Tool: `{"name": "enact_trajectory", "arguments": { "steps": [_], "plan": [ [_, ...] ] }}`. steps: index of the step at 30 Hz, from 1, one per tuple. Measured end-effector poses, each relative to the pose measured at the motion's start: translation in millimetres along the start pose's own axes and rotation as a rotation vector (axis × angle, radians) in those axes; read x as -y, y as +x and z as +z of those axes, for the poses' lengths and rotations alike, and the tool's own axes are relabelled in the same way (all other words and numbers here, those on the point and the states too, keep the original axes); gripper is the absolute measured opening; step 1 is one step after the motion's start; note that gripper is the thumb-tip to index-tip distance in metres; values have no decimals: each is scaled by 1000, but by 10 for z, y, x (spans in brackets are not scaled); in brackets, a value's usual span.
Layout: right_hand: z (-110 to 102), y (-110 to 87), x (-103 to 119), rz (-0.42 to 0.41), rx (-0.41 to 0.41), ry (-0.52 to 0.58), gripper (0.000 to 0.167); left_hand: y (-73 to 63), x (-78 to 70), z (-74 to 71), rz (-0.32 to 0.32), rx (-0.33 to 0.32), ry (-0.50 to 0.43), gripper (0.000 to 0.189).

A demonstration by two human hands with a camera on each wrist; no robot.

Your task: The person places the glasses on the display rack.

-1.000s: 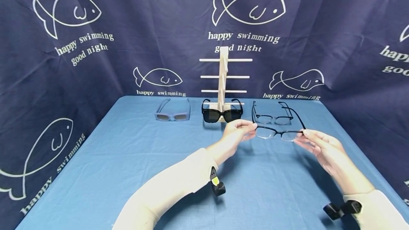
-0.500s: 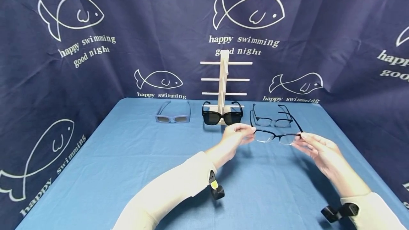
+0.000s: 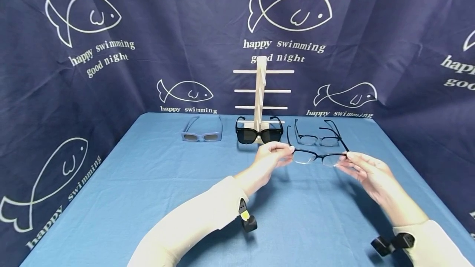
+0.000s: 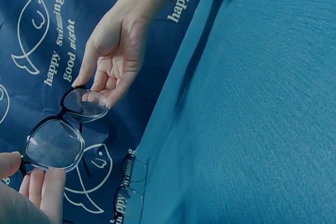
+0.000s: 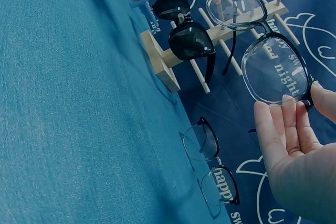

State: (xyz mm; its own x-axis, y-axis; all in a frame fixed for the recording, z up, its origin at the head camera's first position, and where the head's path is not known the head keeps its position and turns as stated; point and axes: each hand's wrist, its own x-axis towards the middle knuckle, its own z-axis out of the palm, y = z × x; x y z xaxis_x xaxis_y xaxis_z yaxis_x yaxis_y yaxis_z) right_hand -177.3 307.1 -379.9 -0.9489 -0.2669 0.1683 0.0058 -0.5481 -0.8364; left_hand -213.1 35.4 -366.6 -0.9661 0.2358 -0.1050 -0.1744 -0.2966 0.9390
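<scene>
Both hands hold up a pair of black-rimmed clear eyeglasses [image 3: 318, 156] above the table, lenses towards me and temples unfolded away from me. My left hand [image 3: 266, 160] pinches the left corner of the frame between thumb and fingers. At the right corner my right hand [image 3: 371, 175] pinches it the same way. The left wrist view shows both lenses of the eyeglasses [image 4: 62, 114] between the hands. Just behind them, a second pair of clear eyeglasses [image 3: 318, 138] with dark upper rims stands on the table. Black sunglasses [image 3: 259, 135] sit beyond my left hand.
A wooden display rack [image 3: 259, 94] with several horizontal rods rises behind the black sunglasses. Purple-blue sunglasses [image 3: 201, 136] lie to its left. The blue cloth-covered table [image 3: 148, 193] ends at a dark blue fish-print curtain [image 3: 208, 32].
The held eyeglasses have shifted slightly left, and their temples have swung left, so the left temple's tip shows. Both hands keep their grip. The other glasses stay in place.
</scene>
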Motion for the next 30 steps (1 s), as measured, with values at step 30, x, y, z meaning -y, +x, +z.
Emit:
{"name": "enact_trajectory", "arguments": {
  "steps": [30],
  "plan": [
    [120, 7, 42, -15, 18, 49, 34, -84, -90, -33, 65, 2, -3, 18]
  ]
}}
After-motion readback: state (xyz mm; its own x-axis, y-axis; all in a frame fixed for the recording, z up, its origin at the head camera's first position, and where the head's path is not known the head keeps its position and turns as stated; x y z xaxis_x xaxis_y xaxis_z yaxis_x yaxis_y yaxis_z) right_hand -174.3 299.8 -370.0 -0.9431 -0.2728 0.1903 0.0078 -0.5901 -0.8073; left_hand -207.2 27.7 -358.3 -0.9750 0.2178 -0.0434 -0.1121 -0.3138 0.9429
